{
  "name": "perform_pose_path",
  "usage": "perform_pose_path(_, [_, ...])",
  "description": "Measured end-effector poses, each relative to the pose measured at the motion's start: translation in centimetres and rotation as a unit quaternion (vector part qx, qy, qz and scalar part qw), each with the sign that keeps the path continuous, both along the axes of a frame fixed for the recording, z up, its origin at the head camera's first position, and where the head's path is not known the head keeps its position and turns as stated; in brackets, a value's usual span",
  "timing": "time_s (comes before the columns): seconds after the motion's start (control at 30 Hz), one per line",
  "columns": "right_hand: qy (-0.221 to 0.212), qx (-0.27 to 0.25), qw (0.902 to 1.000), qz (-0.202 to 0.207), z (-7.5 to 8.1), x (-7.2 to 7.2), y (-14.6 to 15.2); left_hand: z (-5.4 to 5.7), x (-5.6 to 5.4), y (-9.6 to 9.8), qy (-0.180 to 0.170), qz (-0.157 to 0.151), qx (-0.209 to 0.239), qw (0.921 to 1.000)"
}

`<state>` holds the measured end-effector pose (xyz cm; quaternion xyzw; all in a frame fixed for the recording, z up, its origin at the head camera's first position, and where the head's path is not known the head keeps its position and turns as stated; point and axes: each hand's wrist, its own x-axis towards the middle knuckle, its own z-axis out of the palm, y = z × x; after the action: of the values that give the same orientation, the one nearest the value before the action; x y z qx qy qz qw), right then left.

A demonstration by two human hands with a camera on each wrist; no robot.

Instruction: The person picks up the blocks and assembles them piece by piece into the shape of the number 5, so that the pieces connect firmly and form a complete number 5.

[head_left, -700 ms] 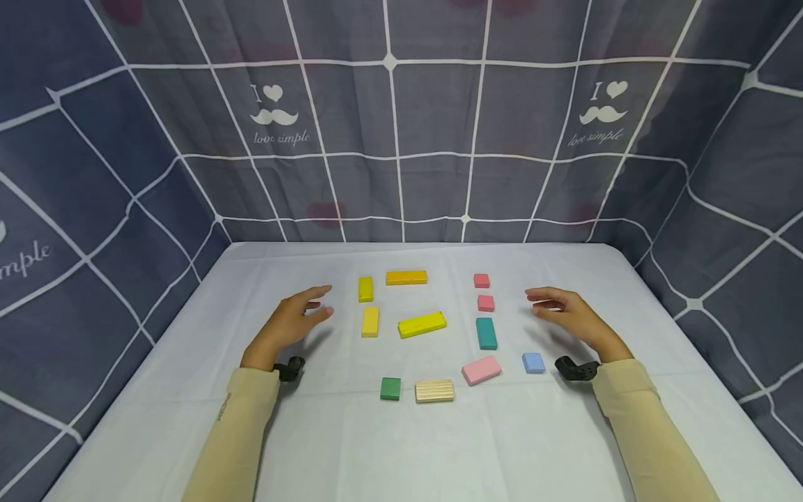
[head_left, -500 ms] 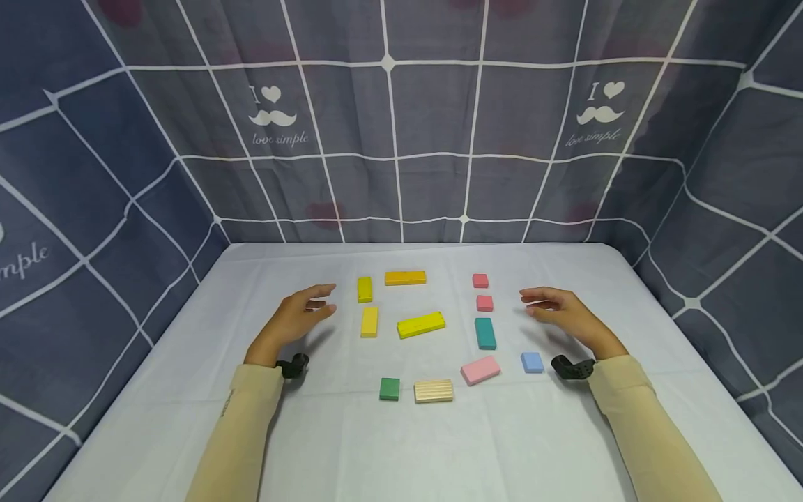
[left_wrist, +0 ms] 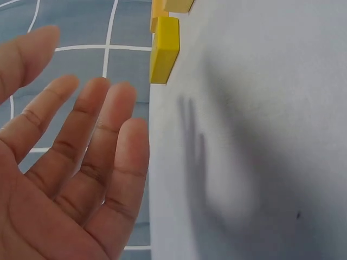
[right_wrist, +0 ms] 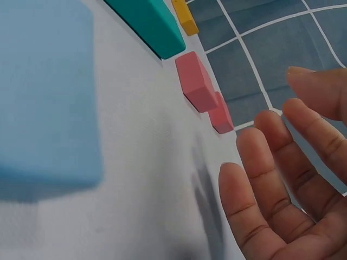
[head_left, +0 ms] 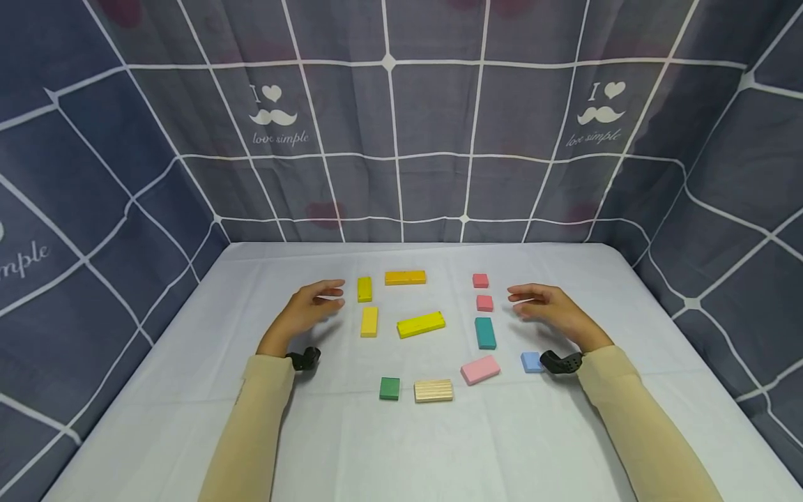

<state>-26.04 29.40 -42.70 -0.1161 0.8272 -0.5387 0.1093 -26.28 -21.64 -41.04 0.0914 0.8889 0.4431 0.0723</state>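
Observation:
My left hand (head_left: 306, 308) hovers left of two yellow blocks (head_left: 364, 289) (head_left: 369, 322), its fingers relaxed and holding nothing. The left wrist view has one yellow block (left_wrist: 165, 51) just beyond the fingertips. On the other side, my right hand (head_left: 552, 310) is over the cloth, fingers loosely bent, nothing in them. Closest to its fingertips are two small red blocks (head_left: 480, 280) (head_left: 484, 303) and a teal block (head_left: 486, 333). Beneath the right wrist lies a light blue block (head_left: 531, 362), partly covered by the black wrist camera; it looms large in the right wrist view.
Between the hands lie an orange-yellow block (head_left: 405, 277) and a long bright yellow block (head_left: 421, 325). Nearer the person are a pink block (head_left: 480, 370), a green block (head_left: 389, 388) and a ridged beige block (head_left: 433, 390). Dark checked curtains (head_left: 433, 111) surround the white tablecloth (head_left: 351, 453).
Both hands have drifted inward and slightly forward, closer to the blocks. The right wrist camera now overlaps the light blue block in the head view. The blocks stay where they were.

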Motion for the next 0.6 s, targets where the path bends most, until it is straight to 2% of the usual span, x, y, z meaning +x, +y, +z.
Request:
perform_pose_path(0.23, [-0.044, -0.026, 0.9985, -0.017, -0.3, -0.8, -1.2, -0.2, -0.6, 0.3, -0.035, 0.006, 0.005, 0.9993])
perform_pose_path(0.37, [-0.053, -0.032, 0.9979, -0.02, -0.3, -1.2, -1.6, -0.7, -1.3, 0.4, -0.058, 0.011, 0.02, 0.9981])
perform_pose_path(0.6, [-0.058, -0.049, 0.9971, -0.013, -0.2, -1.7, -2.2, -1.3, -2.3, 0.5, -0.075, 0.005, 0.031, 0.9967])
